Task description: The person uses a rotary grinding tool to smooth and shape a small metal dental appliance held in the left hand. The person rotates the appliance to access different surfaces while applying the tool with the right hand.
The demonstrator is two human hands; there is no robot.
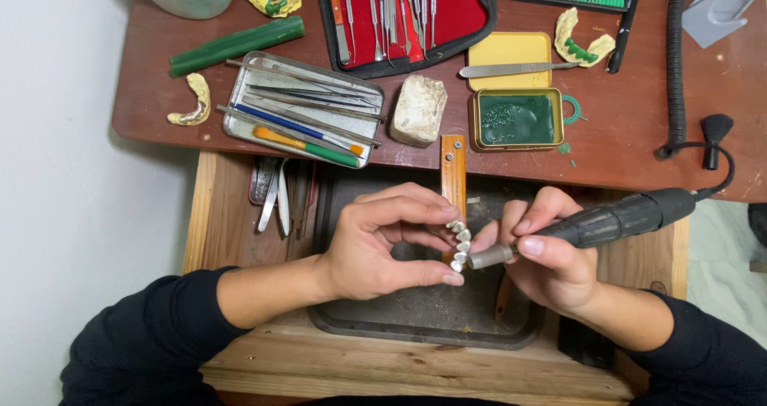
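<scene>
My left hand (pixel 382 242) pinches a small curved row of silvery metal teeth (pixel 459 246) between thumb and fingers, over a dark tray (pixel 423 322). My right hand (pixel 551 258) grips a black rotary handpiece (pixel 615 218) like a pen. Its metal nose (pixel 489 256) touches the lower end of the tooth row. A wooden bench peg (pixel 453 170) juts out just behind the teeth.
On the red-brown bench (pixel 639 134) lie a metal tray of instruments (pixel 304 110), a red tool case (pixel 403 18), a white stone block (pixel 419 110), a tin of green wax (pixel 516 120), a yellow lid (pixel 508 50), a green stick (pixel 237 45) and yellow dental casts (pixel 192 101). A black cable (pixel 677 62) coils at right.
</scene>
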